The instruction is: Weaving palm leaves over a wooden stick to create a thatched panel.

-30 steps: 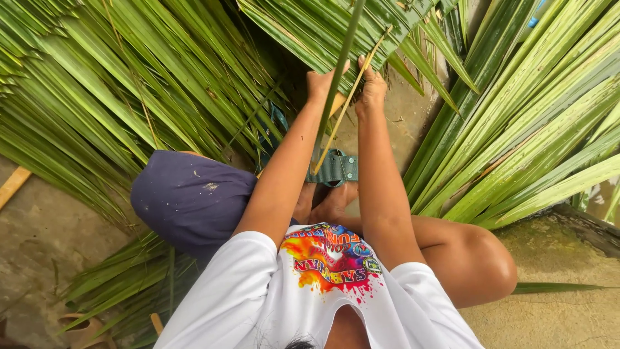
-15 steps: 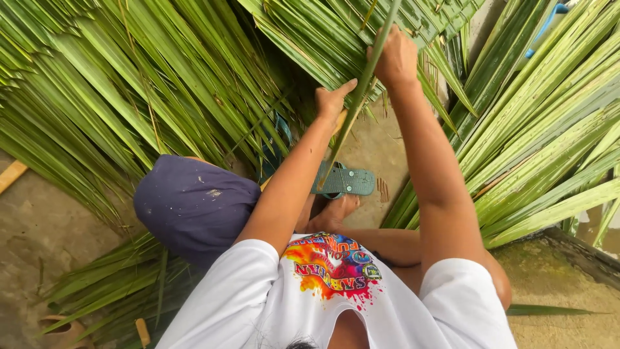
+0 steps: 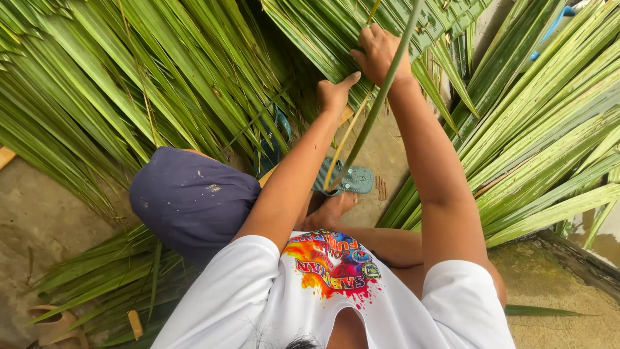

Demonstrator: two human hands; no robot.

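Fingers (image 3: 371, 45) of your right hand (image 3: 381, 55) are curled tight around a long green leaf strip (image 3: 381, 97), just above the sandal (image 3: 349, 179). That strip runs from the sandal up past your hand and out of view. Your left hand (image 3: 334, 95) sits just left of the strip, thumb out, fingers hidden, so you cannot tell their grip. Palm fronds (image 3: 148, 84) spread left and right of the sandal.
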